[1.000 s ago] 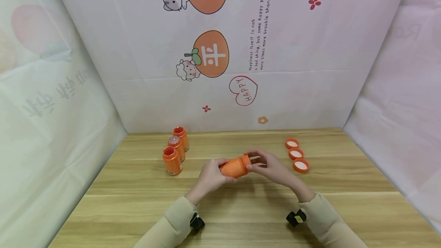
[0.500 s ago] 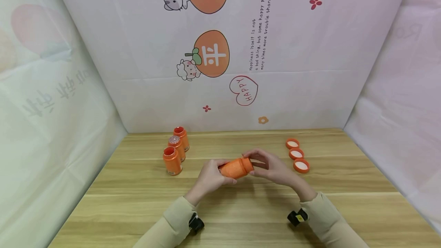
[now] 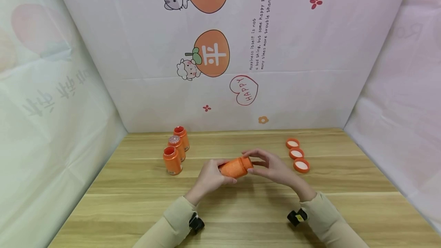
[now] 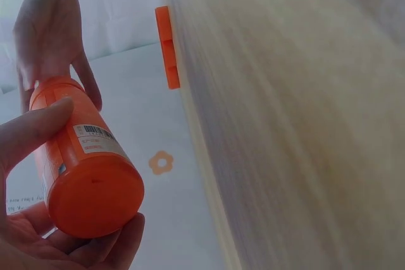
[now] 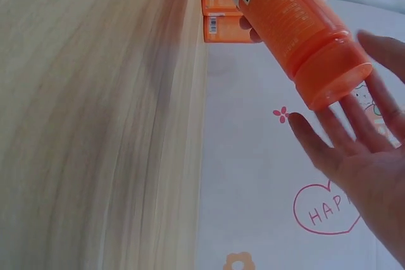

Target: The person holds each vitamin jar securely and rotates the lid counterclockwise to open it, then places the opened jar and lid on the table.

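An orange bottle lies tilted in the air above the table, its capped end toward the right. My left hand grips its body near the base, with the thumb along the side in the left wrist view. Around the orange cap are the thumb and fingers of my right hand, fingers spread and bent. How firmly they press on the cap cannot be told. A label with a barcode shows near the bottle's base.
Three orange bottles without caps, the nearest bottle among them, stand in a row on the wooden table at left. Three orange caps, including the front cap, lie with white insides up at right. A printed cloth hangs behind.
My right thumb and fingers have shifted slightly around the cap, down and then back a little. The bottle stays in my left hand in nearly the same place.
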Demonstrator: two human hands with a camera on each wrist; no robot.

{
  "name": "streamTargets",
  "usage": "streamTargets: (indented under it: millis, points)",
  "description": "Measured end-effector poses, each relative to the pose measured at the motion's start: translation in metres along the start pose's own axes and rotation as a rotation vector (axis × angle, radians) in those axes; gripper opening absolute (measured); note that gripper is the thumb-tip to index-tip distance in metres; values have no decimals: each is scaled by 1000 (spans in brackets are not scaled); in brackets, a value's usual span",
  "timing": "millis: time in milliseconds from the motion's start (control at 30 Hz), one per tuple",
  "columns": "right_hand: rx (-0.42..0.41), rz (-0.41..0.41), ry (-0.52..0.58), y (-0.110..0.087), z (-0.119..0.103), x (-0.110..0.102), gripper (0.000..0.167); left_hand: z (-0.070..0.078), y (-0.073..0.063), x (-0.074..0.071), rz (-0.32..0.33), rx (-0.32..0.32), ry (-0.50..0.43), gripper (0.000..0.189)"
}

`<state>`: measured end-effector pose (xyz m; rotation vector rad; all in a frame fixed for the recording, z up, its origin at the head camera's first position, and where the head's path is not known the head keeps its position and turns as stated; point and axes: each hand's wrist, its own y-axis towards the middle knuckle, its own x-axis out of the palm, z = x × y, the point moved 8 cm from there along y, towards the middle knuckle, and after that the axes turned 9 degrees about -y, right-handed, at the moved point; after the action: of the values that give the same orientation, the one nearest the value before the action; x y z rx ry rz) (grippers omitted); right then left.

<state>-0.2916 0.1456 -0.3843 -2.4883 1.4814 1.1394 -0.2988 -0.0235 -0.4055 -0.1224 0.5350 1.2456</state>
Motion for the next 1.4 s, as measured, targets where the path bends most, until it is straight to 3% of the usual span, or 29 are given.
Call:
streamTargets:
  millis: [200, 433, 567, 667, 967, 1400]
  points:
    - [105, 36, -91, 3, 3, -1, 35, 2, 2, 1, 10, 3, 30, 54]
    - [260, 17, -184, 6, 14, 4, 41, 4, 4, 2, 34, 10, 64, 54]
    - [389, 14, -152, 4, 22, 6, 50, 7, 4, 2, 44, 18, 74, 54]
    - [435, 13, -108, 2, 25, 7, 54, 7, 5, 2, 48, 19, 68, 54]
    - [418, -12, -51, 1, 26, 10, 49, 8, 4, 2, 50, 32, 48, 54]
    - [298, -64, -83, 0, 16, 7, 52, 5, 2, 2, 41, 11, 38, 55]
